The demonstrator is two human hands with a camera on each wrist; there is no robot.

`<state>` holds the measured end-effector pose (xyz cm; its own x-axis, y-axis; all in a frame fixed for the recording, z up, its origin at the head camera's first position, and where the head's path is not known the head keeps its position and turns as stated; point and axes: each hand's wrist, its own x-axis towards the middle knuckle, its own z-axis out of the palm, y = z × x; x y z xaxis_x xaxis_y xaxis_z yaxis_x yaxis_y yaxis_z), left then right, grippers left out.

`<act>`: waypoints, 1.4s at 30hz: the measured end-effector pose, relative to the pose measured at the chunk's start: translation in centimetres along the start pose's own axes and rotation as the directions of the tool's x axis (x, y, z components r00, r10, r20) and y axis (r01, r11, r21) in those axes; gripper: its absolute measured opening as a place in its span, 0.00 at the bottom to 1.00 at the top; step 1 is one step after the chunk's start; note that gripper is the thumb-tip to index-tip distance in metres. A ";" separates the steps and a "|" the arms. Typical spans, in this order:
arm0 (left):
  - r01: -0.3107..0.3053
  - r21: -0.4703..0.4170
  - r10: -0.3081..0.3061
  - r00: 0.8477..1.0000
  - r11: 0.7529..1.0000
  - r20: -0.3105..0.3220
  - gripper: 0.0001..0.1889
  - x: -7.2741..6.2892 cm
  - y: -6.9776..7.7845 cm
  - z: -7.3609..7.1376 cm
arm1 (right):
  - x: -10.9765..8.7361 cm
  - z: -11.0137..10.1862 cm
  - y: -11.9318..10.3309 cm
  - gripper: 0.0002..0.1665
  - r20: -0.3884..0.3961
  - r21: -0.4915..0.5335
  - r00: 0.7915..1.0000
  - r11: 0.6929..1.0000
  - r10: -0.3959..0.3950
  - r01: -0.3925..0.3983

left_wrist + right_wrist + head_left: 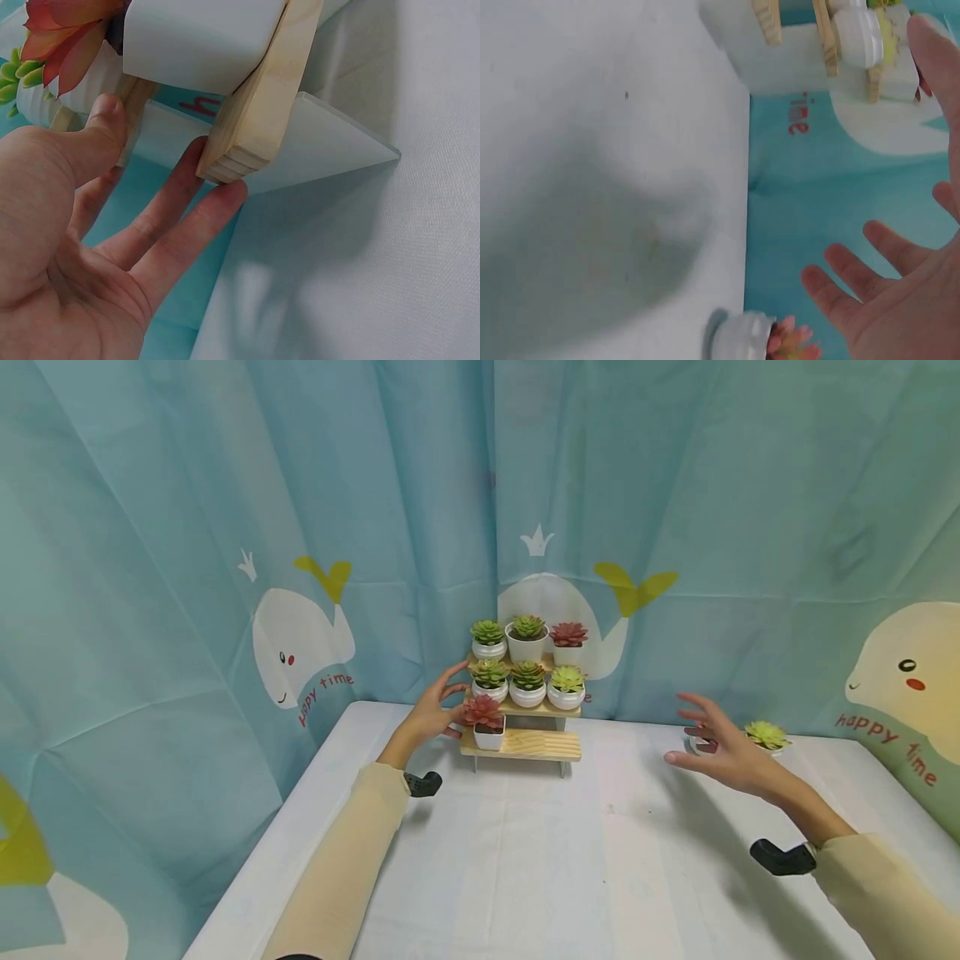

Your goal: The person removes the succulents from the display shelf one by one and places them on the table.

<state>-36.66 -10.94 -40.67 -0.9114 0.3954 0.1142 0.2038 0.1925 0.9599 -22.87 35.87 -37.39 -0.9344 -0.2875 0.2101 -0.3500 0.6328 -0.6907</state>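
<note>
A three-step wooden plant stand (543, 743) holds several small potted succulents. My left hand (431, 717) is at its left end; in the left wrist view two fingertips touch the end of the lowest board (251, 112), and the thumb lies by the middle board. On the lowest step, at the left, sits a red succulent (483, 712) in a white square pot. My right hand (723, 756) hovers over the table at the right, fingers spread, holding nothing. Beyond it stands a white pot with a pink succulent (791, 341), mostly hidden by the hand in the head view.
A light green succulent (767, 735) in a white pot stands at the table's back right. Green and red succulents (528, 628) fill the top step, and green ones (528, 677) the middle step. A blue whale-print curtain (420, 527) hangs behind the white table (555, 860).
</note>
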 end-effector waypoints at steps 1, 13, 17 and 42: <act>-0.001 -0.002 0.001 1.000 1.000 0.001 0.41 0.0 0.0 0.0 | 0.1 0.3 -0.1 0.56 0.001 0.002 1.000 1.000 -0.012 0.012; -0.004 -0.012 0.003 1.000 1.000 -0.001 0.41 -0.2 0.2 0.0 | 1.9 3.5 -1.9 0.51 0.067 0.069 0.996 0.996 -0.055 0.051; -0.003 -0.013 0.003 1.000 1.000 -0.002 0.42 -0.3 0.2 0.0 | 2.6 4.7 -2.8 0.51 0.089 0.067 0.994 0.996 -0.062 0.056; 0.002 -0.020 -0.002 1.000 1.000 -0.001 0.41 -0.2 0.2 0.0 | 7.6 11.6 -7.4 0.50 0.180 0.218 0.969 0.968 -0.168 0.127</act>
<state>-36.49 -10.99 -40.52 -0.9123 0.3937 0.1124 0.1946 0.1754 0.9651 -26.66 20.64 -38.70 -0.8348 -0.5148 0.1951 -0.4434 0.4187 -0.7925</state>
